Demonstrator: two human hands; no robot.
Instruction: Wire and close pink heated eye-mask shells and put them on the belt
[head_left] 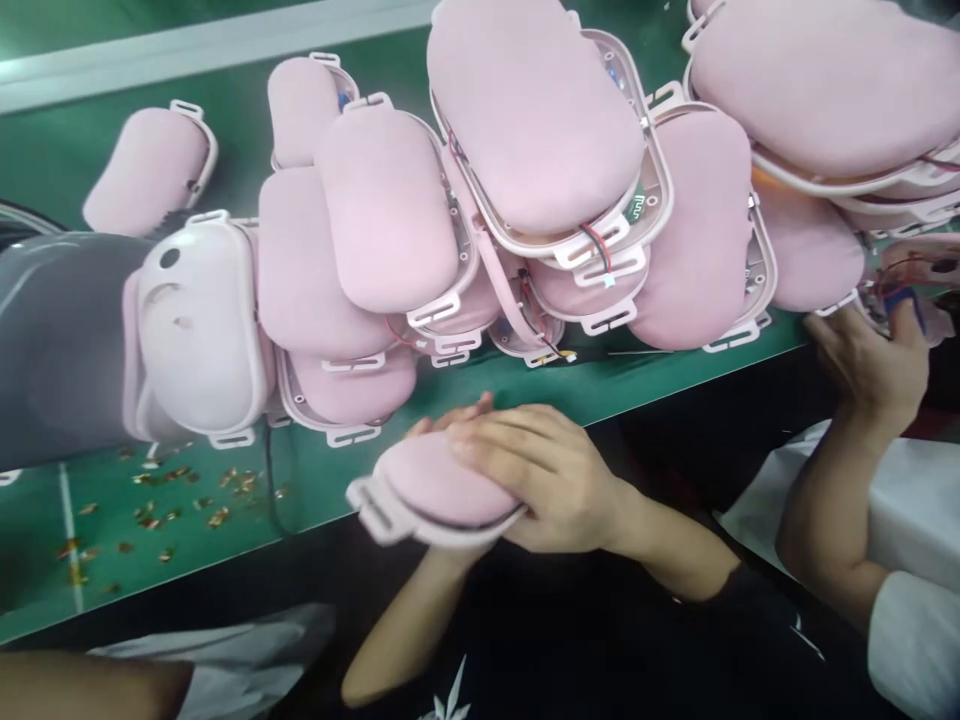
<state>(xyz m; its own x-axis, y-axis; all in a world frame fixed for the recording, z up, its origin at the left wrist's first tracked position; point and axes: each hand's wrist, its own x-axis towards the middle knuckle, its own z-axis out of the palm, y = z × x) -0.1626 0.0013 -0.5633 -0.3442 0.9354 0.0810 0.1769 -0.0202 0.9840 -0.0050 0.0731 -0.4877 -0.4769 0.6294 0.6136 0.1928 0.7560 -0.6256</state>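
Note:
Above my lap, just off the bench's front edge, I hold a pink rounded casing (pixel 442 482) with a pale rim and a slotted strap lug at its left end. My right hand (pixel 555 475) is closed over its top and right side, fingers lying across the pink cover. From underneath, my left hand (pixel 456 415) supports it; only some fingertips show beyond the far side, and the casing hides the palm. Stacked pink casings (pixel 397 210) stand right behind my hands, several with loose wires or connectors hanging out.
Small copper-coloured pieces (pixel 165 500) lie scattered over the green bench (pixel 330 500) at left. A white casing (pixel 206 325) leans near a dark grey rounded object (pixel 60 340). At right, a co-worker's hand (pixel 877 360) touches wired parts. Another person's arm (pixel 97 685) shows at lower left.

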